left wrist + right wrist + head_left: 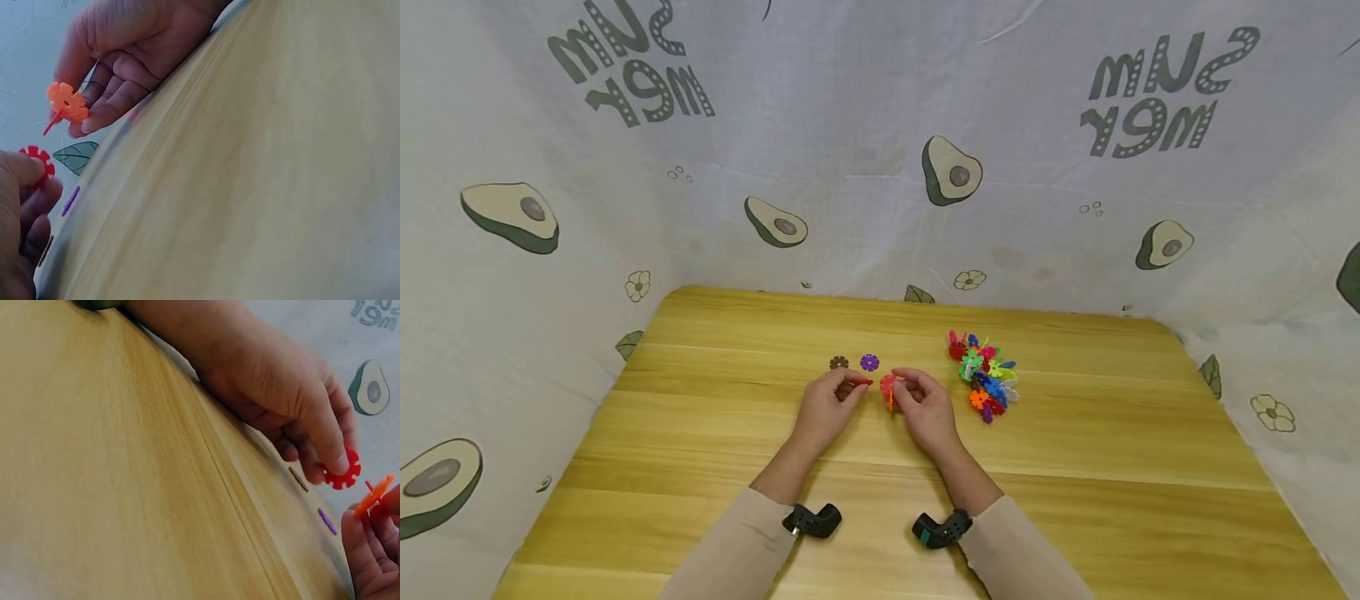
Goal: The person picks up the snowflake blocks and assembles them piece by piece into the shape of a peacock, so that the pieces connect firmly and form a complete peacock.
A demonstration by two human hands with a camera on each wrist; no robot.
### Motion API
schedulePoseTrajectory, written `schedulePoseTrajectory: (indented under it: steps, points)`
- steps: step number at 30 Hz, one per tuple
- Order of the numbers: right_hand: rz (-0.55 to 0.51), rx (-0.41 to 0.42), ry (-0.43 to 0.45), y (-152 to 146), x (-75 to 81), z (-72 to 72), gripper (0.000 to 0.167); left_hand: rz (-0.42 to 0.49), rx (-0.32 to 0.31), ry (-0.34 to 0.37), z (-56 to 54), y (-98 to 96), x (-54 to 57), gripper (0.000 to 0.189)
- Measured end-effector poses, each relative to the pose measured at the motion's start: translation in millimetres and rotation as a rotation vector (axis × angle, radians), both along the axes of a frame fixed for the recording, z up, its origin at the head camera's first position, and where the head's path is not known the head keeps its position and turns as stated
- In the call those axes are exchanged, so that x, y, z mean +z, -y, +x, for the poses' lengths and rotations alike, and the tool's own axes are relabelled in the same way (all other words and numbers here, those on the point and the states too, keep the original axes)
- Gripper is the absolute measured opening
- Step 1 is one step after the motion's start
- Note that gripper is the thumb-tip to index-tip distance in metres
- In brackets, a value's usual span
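Note:
Over the table's middle, my left hand [827, 408] pinches a red snowflake-shaped plastic disc [344, 480] between thumb and fingers. A short way to the right, my right hand [928, 414] pinches joined notched discs: an orange disc [67, 103] with a red disc [887, 383] set crosswise through it. The fingers partly cover these pieces. A small gap separates the left hand's disc from the joined pair. Beyond the hands, a brown disc [838, 362] and a purple disc [869, 362] lie flat on the wood.
Right of my right hand sits a cluster of many-coloured notched discs [973, 362], several of them standing at angles. The wooden table [700, 467] runs back to a pale cloth [865, 250] printed with avocados. Black bands with camera mounts [812, 521] are on both wrists.

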State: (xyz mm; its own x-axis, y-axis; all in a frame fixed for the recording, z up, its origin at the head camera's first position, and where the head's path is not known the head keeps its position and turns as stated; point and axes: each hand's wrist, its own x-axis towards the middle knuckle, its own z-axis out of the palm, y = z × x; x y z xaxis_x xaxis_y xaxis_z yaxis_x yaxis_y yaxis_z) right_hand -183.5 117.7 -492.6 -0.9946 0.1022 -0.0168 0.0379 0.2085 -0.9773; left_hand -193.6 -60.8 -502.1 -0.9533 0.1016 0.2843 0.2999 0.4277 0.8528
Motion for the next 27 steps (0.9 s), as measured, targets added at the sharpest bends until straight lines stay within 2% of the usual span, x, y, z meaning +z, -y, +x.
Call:
schedulePoseTrajectory:
  steps: [6, 8, 17, 27]
  points:
    - [-0.012, 0.006, -0.004, 6.4, 26.9, 11.7, 0.023, 0.067, -0.072, 0.007, 1.5, 0.0, -1.8, 0.01]
    - [-0.012, 0.01, -0.003, 6.6, 30.9, 13.3, 0.022, 0.079, -0.09, 0.023, 2.0, 0.2, -1.4, 0.01]
    - [-0.007, 0.012, -0.001, 0.2, -0.8, 0.5, 0.025, 0.105, -0.109, 0.097, 3.2, -0.9, 0.1, 0.01]
    - [-0.004, 0.027, -0.042, -0.6, -5.4, 0.3, 0.019, 0.108, -0.127, 0.103, 3.0, -0.1, -0.1, 0.008]
